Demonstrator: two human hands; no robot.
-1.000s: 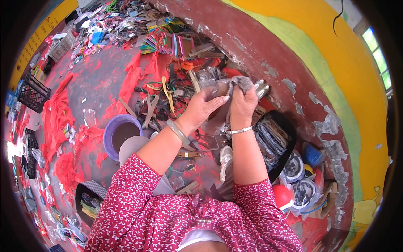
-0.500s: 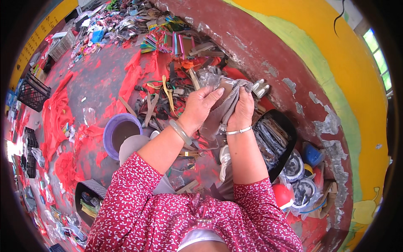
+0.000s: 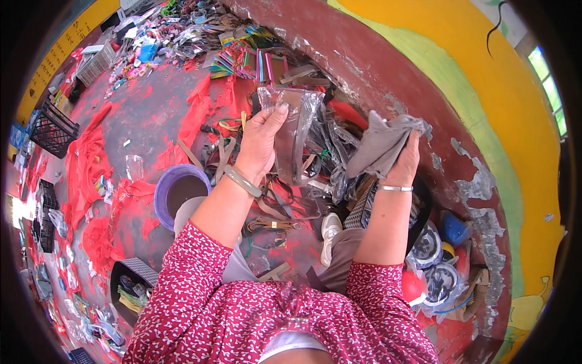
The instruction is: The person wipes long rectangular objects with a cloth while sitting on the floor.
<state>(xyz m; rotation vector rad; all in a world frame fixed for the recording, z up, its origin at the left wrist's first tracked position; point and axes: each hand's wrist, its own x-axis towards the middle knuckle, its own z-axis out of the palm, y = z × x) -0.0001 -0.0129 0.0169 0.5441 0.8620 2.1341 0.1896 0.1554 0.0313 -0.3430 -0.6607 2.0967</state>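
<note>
My left hand (image 3: 259, 145) pinches a flat brown piece in a clear plastic bag (image 3: 288, 136) by its upper left side, thumb on top. What exactly the brown piece is, I cannot tell. To the right, my right hand (image 3: 402, 162) is closed on a grey cloth (image 3: 379, 145), which is bunched at the top and hangs toward the left. Beneath both hands lie a heap of straps (image 3: 282, 197) and plastic-wrapped pieces (image 3: 327, 136). A black bin (image 3: 422, 197) stands partly hidden under my right forearm.
A purple bucket (image 3: 162, 197) stands by my left leg. Wheels in plastic (image 3: 439, 279) and a blue object (image 3: 454, 229) sit at the right by the peeling wall (image 3: 364, 67). Red cloth scraps (image 3: 91, 151) and a black crate (image 3: 54, 128) are on the left floor.
My hands have moved apart. The grey cloth has gone right with my right hand, off the bagged brown piece, which stays in my left hand and now shows in full.
</note>
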